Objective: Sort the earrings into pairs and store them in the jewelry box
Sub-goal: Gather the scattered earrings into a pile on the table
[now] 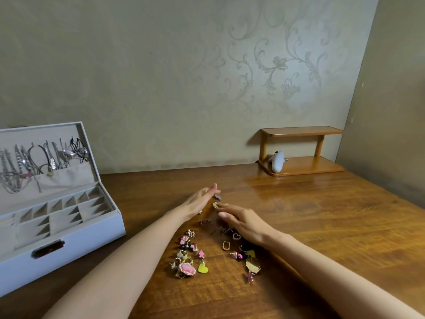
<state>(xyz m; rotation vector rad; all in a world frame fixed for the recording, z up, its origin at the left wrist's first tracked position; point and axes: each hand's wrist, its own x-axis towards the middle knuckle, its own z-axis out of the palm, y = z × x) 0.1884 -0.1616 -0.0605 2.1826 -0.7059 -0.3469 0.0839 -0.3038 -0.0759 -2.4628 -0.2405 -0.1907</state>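
**Earring sort: barely started, box compartments look empty**

Status from the head view:

- Earrings point(213, 247) lie loose in a scatter on the counter point(322, 226), between the two forearms. Mixed lot: pink oval, yellow heart point(202, 269), gold hoop, pearl heart outline point(236, 236), pink stars, several gold bits. No clear pairs laid out yet, as far as I can tell.
- Jewelry box point(69, 245) sits open at the left edge of the counter, well apart from the pile. Lid pocket holds hanging necklaces. The small compartments in the tray that I can see look empty; the near-left part is cut off by the frame.
- Left hand point(202, 199) flat and open at the far end of the scatter, fingers extended, holding nothing I can see.
- Right hand point(243, 223) palm down over the upper part of the pile, fingers loosely spread, tips beside a small gold piece point(216, 205). Grip not closed on anything visible; anything under the palm is hidden.
- Judgement: looks like spreading or scanning for matches. All pairing and all storing is left.
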